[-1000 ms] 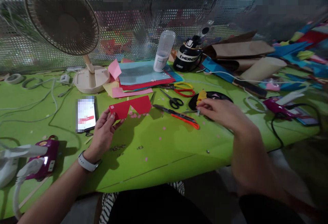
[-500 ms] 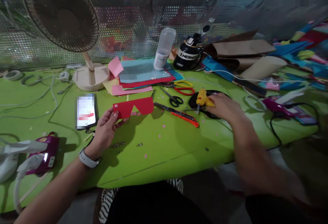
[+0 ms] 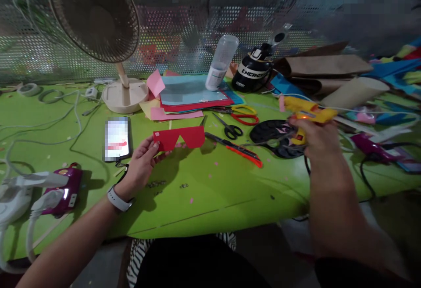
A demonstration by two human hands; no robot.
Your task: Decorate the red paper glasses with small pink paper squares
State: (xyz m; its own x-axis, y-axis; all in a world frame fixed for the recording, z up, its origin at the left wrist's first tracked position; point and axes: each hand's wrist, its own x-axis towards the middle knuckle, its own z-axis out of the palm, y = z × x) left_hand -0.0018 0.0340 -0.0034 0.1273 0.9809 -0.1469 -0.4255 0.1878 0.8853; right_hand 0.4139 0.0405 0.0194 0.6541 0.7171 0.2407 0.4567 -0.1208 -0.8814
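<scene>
Left hand (image 3: 143, 160) pinched notched red paper strip (image 3: 194, 137); right hand (image 3: 318, 138) gripped yellow plastic glue gun (image 3: 300, 103); apparent tool-handling step, which called for steady paper

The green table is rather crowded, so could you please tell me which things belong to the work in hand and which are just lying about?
Seemingly in use:
red card, in the left hand
glue gun, in the right hand
perhaps black scissors, nearby

Probably just lying about:
phone
fan
black bottle
clear bottle
</scene>
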